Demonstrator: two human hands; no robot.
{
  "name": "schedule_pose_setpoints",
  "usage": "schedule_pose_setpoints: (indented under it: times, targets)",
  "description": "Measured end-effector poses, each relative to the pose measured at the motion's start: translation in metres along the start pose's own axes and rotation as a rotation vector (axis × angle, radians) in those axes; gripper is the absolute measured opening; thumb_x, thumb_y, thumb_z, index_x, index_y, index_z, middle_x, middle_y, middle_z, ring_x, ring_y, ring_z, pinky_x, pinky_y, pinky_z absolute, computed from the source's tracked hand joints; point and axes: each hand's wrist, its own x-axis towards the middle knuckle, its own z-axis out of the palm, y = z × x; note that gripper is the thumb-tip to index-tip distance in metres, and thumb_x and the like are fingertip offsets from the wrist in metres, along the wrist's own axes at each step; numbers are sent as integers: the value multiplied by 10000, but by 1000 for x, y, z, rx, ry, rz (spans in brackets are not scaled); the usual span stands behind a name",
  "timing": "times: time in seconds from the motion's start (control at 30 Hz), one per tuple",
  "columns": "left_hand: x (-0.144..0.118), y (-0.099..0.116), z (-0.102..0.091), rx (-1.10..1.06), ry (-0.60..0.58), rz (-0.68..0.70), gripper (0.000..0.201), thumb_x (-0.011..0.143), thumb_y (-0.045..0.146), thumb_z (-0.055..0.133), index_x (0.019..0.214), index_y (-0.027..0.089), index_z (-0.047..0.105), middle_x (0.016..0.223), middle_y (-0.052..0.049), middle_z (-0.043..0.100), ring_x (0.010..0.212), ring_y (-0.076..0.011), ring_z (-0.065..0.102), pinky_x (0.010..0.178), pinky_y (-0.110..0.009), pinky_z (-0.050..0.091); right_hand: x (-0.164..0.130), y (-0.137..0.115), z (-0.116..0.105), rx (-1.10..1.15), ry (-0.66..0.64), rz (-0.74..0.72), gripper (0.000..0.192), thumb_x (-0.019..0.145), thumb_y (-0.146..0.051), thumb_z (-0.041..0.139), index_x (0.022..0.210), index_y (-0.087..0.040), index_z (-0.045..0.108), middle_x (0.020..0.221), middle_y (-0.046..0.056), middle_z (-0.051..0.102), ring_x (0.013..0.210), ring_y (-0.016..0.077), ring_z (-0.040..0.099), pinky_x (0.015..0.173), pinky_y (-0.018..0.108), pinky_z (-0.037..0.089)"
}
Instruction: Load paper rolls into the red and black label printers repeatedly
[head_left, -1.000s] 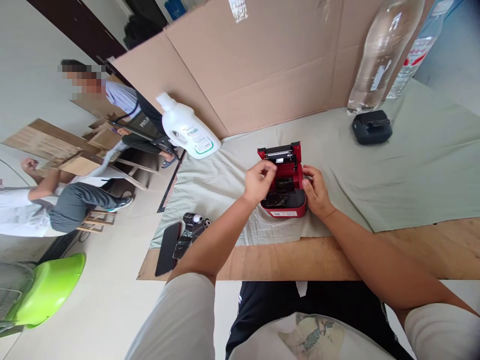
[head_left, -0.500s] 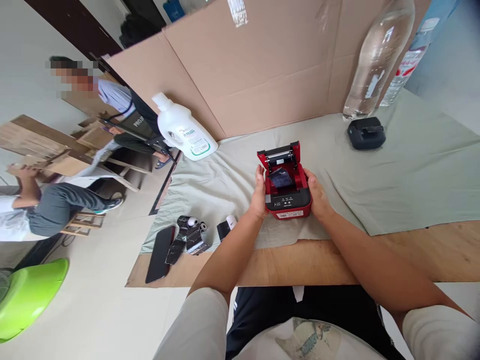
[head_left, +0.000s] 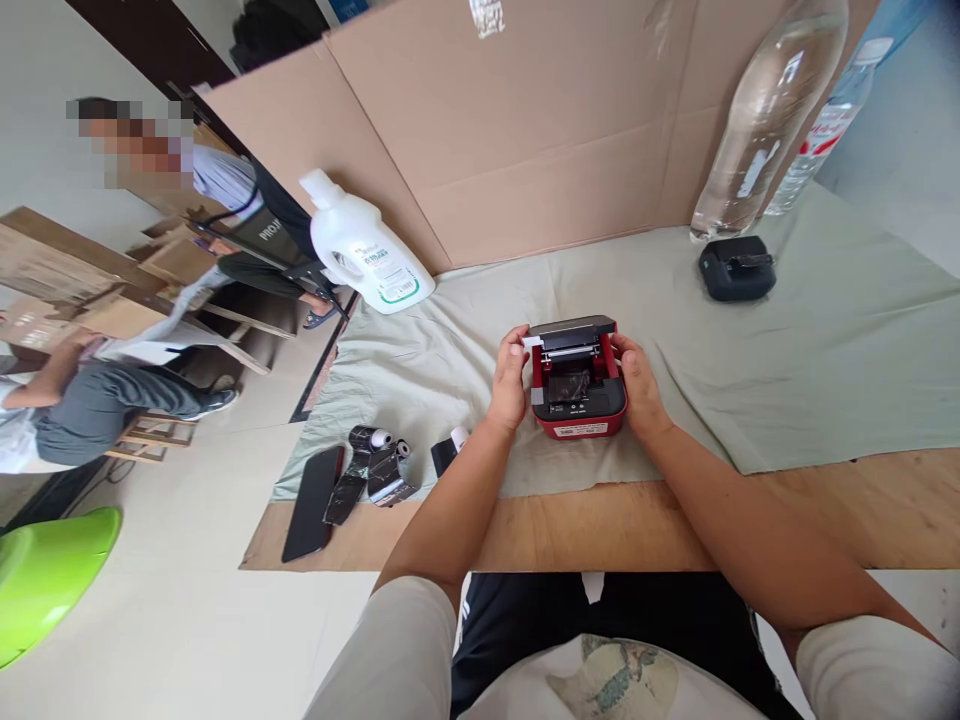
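Lid (head_left: 571, 328) of red printer (head_left: 578, 385) now tipped forward, both hands gripping.

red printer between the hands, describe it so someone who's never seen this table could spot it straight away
Start at the pale green cloth spread over the wooden table. Near its front edge sits the red printer, with the left hand and right hand on its sides. Its red shell and half-lowered lid set it apart from the all-black printer farther back.
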Motion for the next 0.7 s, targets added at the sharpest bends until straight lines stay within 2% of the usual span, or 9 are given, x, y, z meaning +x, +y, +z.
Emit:
schedule_pose_setpoints:
  times: [0.1,0.2,0.3,0.37,0.4,0.57,0.63,0.7]
  targets:
    - [-13,2,0,80,-30,56,627,883,667,521,1390,301,475,1450,-81,492,1359,-259,460,1107,-424,397,1,-1,0,52,55,50,614,948,-693,351,1344,-255,518,1422,82,567,1336,251,517,1131,482,428]
    - [-33,14,0,349,5,243,581,942,607,455,1411,264,464,1461,-122,481,1353,-278,457,1099,-464,386,1,-7,1,90,44,80,610,932,-700,387,1333,-261,522,1414,82,572,1342,250,511,1114,491,449]
    - [-54,28,0,725,-170,526,523,979,568,389,1345,238,563,1433,-130,536,1441,-324,336,1156,-537,256,1,-13,-1,74,41,81,637,929,-704,380,1357,-251,510,1443,92,546,1354,257,494,1127,491,437]
    - [-64,33,0,924,-274,642,530,984,567,367,1328,236,599,1466,-130,523,1499,-352,214,1172,-572,168,3,-15,-5,30,34,56,666,927,-716,358,1394,-260,490,1487,86,504,1379,261,466,1154,490,406]
    - [-67,34,0,988,-284,672,536,984,566,366,1333,236,602,1487,-131,506,1511,-361,174,1170,-579,151,4,-15,-7,13,25,37,683,921,-727,351,1418,-275,472,1520,76,472,1402,262,441,1169,493,385]
    - [-67,26,-2,1041,-240,741,487,971,521,437,1317,237,629,1501,-125,492,1511,-365,162,1156,-567,209,25,-3,-15,36,-72,26,761,902,-784,220,1540,-372,276,1658,-10,238,1524,224,232,1218,489,282]
    - [-66,23,-2,1023,-223,756,449,968,489,467,1289,234,652,1493,-123,497,1508,-364,159,1159,-571,220,41,-2,-12,62,-118,59,764,905,-785,146,1552,-387,236,1669,-31,199,1537,193,186,1229,471,255]
    - [-65,21,-1,1015,-217,760,408,963,461,497,1258,244,675,1499,-115,486,1509,-364,141,1163,-578,218,60,-7,-6,88,-143,63,789,892,-804,139,1542,-377,271,1662,-31,223,1537,186,183,1235,462,240]
